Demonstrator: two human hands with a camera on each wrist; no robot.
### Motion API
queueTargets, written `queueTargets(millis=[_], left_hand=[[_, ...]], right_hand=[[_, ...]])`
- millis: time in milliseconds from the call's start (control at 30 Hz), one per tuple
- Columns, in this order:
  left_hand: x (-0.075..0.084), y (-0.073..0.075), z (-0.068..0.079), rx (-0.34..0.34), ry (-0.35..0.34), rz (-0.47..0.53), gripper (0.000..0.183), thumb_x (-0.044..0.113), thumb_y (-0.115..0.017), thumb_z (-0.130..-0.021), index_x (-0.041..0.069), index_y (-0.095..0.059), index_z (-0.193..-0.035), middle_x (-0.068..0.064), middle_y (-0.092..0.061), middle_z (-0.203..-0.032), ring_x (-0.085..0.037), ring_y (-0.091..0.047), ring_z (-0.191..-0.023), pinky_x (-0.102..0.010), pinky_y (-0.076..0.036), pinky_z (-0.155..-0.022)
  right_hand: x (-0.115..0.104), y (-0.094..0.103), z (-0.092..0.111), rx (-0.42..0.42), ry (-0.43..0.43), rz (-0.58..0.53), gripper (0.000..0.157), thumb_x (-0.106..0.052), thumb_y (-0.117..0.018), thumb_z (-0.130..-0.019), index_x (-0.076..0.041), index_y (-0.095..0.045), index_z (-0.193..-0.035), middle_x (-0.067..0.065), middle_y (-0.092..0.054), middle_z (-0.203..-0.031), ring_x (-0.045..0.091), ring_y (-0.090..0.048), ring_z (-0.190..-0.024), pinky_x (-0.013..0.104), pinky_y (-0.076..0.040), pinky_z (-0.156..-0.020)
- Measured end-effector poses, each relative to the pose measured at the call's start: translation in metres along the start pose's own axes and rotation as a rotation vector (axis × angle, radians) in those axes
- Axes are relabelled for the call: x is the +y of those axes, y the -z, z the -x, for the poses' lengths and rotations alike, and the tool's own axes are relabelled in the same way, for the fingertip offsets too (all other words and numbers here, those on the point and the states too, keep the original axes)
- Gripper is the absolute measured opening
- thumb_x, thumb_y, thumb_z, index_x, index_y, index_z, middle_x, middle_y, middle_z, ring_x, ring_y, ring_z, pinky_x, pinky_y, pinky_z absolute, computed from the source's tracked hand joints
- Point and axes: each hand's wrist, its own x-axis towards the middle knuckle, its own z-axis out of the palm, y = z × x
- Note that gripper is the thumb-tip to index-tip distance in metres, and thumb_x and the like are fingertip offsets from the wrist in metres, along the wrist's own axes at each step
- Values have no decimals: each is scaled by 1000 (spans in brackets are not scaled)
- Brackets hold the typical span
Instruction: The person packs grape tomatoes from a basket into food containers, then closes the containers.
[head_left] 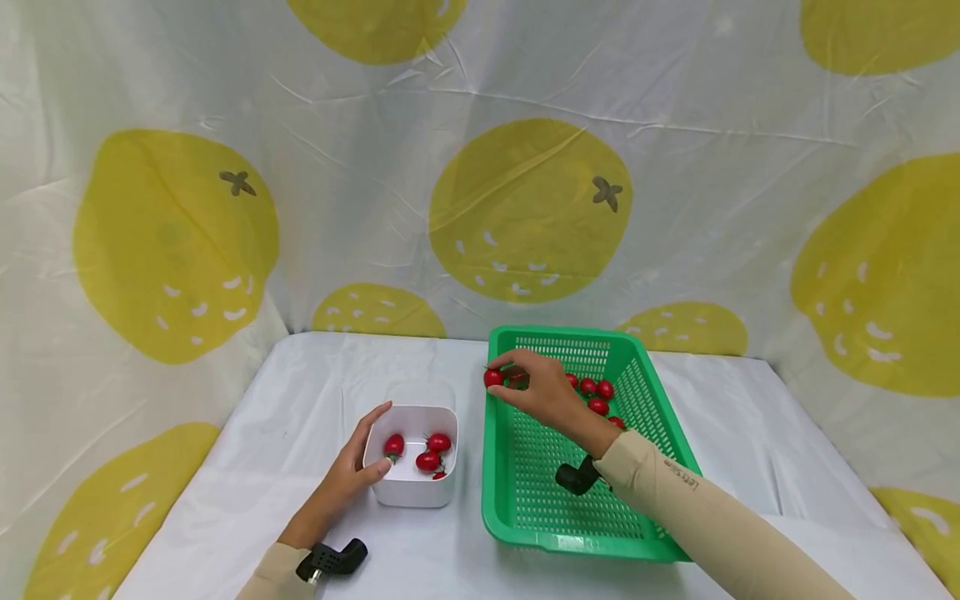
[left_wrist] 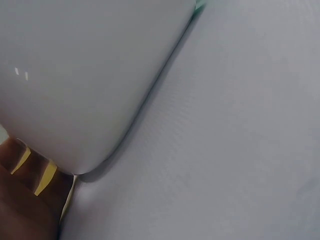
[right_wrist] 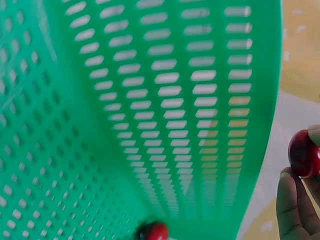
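Observation:
In the head view my right hand [head_left: 546, 392] pinches a red cherry tomato [head_left: 493, 377] between thumb and fingertips, over the left rim of the green basket [head_left: 498, 500]. The right wrist view also shows this tomato [right_wrist: 302, 155], at its right edge. My left hand [head_left: 352, 467] holds the white square container [head_left: 412, 493] from its left side, with the thumb near the front rim and a finger at the back corner. Several cherry tomatoes [head_left: 428, 462] lie inside the container. Left wrist fingers [left_wrist: 35, 172] press against the container's wall [left_wrist: 85, 85].
More cherry tomatoes [head_left: 597, 407] lie in the basket's far half, partly hidden behind the right hand. A clear, faint lid-like shape [head_left: 420, 392] shows behind the container. White cloth [head_left: 300, 417] covers the table, and a lemon-print curtain [head_left: 360, 208] hangs behind.

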Motion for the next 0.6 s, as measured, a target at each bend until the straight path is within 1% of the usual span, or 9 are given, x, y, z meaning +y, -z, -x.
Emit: queueTargets(millis=[133, 300, 433, 600], left_hand=[[0, -1, 0, 0, 11, 6, 74, 9, -55, -87, 23, -23, -153, -10, -23, -155, -37, -20, -140, -68, -20, -105], [0, 0, -1, -4, 16, -4, 74, 10, -55, -88, 25, -22, -153, -10, -22, -155, -36, -19, -140, -69, -20, -105], [0, 1, -1, -3, 10, 3, 74, 10, -55, -88, 24, -22, -153, -9, -21, -156, -36, -18, -141, -69, -18, -105], [0, 1, -2, -8, 2, 19, 74, 9, -55, -88, 23, -23, -153, -10, -20, -156, -36, -15, -142, -70, -14, -106]], right_hand=[[-8, -7, -2, -28, 19, -41, 28, -15, -75, -84, -9, -67, -110, -1, -68, -104, 13, -68, -88, 34, -56, -78], [-15, -18, -5, -61, 16, -93, 27, -15, -75, -85, -11, -67, -110, -2, -68, -103, 13, -68, -89, 31, -56, -80], [-20, -26, -7, -87, 14, -140, 26, -15, -74, -85, -11, -68, -111, -1, -68, -104, 14, -68, -91, 32, -56, -80], [-26, -36, -8, -125, 12, -161, 27, -17, -74, -86, -11, -68, -112, -1, -68, -106, 14, -68, -93, 29, -56, -79]])
